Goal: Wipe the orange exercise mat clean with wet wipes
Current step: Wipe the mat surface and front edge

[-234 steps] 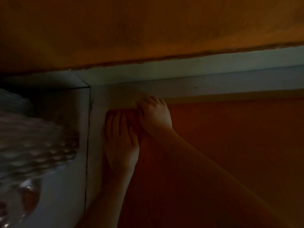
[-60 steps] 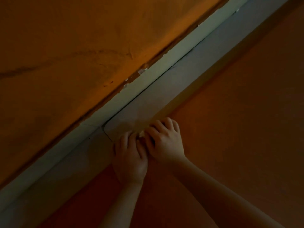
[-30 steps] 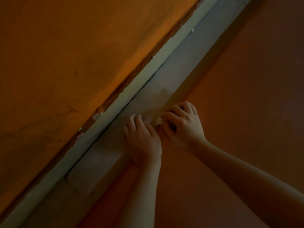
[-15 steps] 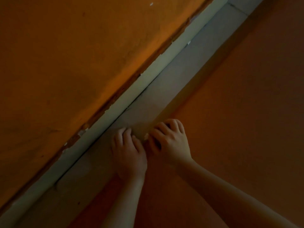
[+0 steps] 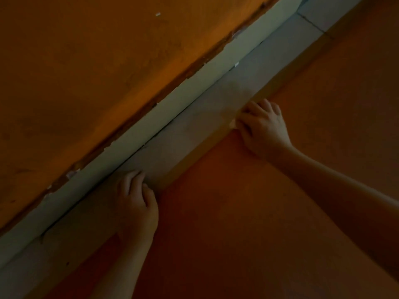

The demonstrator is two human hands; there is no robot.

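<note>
The orange exercise mat (image 5: 248, 212) covers the lower right of the dim view, and its edge runs diagonally beside a strip of pale floor. My left hand (image 5: 136, 203) rests palm down at that edge, fingers loosely bent over the floor strip. My right hand (image 5: 262, 126) is farther up the same edge with its fingers curled. A small pale bit of wet wipe (image 5: 232, 124) shows under its fingertips, while the remainder of the wipe is hidden by the hand.
A pale floor strip (image 5: 194, 130) and a greenish skirting board (image 5: 183, 100) run diagonally between the mat and an orange wall (image 5: 86, 72) with chipped paint along its base. A tile joint (image 5: 311, 20) shows at the top right.
My hands were side by side half a second ago and are now apart. The right hand has slid up along the mat's edge to the right, and the left hand sits lower left.
</note>
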